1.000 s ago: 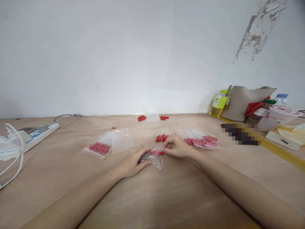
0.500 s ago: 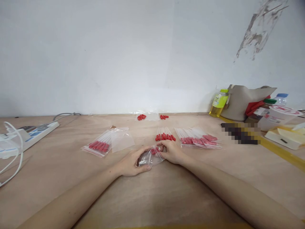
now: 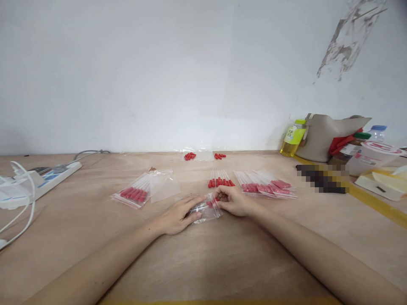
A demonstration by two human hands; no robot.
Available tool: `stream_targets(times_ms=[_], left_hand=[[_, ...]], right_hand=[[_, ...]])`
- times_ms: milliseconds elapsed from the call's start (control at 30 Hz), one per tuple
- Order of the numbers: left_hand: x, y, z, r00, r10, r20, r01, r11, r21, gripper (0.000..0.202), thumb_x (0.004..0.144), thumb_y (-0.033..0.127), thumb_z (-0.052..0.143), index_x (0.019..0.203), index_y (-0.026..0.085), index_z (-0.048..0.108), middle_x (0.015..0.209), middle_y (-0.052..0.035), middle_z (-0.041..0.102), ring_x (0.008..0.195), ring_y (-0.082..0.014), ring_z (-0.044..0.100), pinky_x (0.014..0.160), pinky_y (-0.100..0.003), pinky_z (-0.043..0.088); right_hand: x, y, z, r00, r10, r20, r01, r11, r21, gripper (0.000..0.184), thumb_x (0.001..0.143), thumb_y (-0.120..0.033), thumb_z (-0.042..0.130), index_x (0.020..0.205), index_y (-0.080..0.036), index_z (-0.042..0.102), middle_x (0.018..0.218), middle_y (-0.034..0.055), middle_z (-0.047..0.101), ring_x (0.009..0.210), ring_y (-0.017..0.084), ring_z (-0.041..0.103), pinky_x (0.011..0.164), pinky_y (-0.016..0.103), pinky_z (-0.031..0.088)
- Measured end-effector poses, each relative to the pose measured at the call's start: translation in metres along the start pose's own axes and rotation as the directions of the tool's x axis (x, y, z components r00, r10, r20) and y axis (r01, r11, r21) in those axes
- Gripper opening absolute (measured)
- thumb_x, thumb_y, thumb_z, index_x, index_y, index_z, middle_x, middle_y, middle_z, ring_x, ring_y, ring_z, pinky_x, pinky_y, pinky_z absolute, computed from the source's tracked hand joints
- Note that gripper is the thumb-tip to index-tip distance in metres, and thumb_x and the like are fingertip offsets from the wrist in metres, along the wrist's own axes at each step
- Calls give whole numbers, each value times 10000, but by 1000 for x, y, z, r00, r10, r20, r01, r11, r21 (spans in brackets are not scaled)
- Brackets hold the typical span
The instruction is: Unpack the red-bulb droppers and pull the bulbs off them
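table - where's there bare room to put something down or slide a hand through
The table is bare in front, between the two forearms and the near edge. Another bare strip runs from the power strip to the filled bag. Crowded: around the clear bag under both hands, the loose droppers, the stacked bags, and the right corner's bottles and tan bag.

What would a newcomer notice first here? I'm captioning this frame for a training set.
Both hands meet mid-table on a small clear bag with red-tipped pieces inside: the left hand presses it flat, the right hand pinches its end. Just behind lie loose red-capped droppers, with filled bags to the right and another filled bag to the left. A yellow bottle stands by the wall, far right.
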State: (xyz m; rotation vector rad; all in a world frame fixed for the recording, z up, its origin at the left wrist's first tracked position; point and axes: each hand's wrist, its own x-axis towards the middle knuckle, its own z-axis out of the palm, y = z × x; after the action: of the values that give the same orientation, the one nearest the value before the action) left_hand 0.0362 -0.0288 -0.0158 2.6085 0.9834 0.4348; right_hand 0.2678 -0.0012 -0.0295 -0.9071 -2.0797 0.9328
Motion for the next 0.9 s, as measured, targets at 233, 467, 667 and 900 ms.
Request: stream_targets(times_ms=[233, 467, 667, 900], left_hand=[[-2, -4, 1, 999, -4, 45, 0, 998, 70, 439, 877, 434, 364, 1304, 337, 341, 1420, -24, 264, 1289, -246, 250, 1040, -447, 230], [-1, -4, 2, 998, -31, 60, 25, 995, 98, 427, 873, 461, 350, 1281, 340, 382, 1423, -19, 255, 1296, -248, 231, 1046, -459, 211], [-1, -3, 2, 1000, -15, 20, 13, 996, 88, 422, 866, 446, 381, 1269, 323, 406, 1408, -24, 290, 1283, -246, 261, 1042, -456, 222], [-1, -3, 2, 999, -24, 26, 21, 996, 87, 422, 867, 455, 369, 1270, 334, 402, 1406, -26, 293, 1280, -244, 267, 1037, -449, 230]], right_hand=[[2, -14, -77, 966, 181, -183, -132, 959, 250, 332, 604, -390, 705, 768, -165, 523, 679, 1, 627, 612, 119, 603, 577, 255, 490], [7, 14, -87, 691, -95, -717, -25, 987, -156, 215, 738, -342, 598, 843, -175, 510, 812, 64, 651, 742, 165, 619, 689, 311, 492], [9, 39, -41, 882, -340, -327, -47, 628, -777, 162, 849, -187, 414, 919, -163, 558, 858, 104, 642, 820, 217, 585, 747, 347, 446], [7, 44, -36, 936, -296, -189, 15, 572, -820, 307, 817, -78, 392, 1057, -168, 560, 1040, 107, 622, 930, 202, 576, 795, 325, 443]])
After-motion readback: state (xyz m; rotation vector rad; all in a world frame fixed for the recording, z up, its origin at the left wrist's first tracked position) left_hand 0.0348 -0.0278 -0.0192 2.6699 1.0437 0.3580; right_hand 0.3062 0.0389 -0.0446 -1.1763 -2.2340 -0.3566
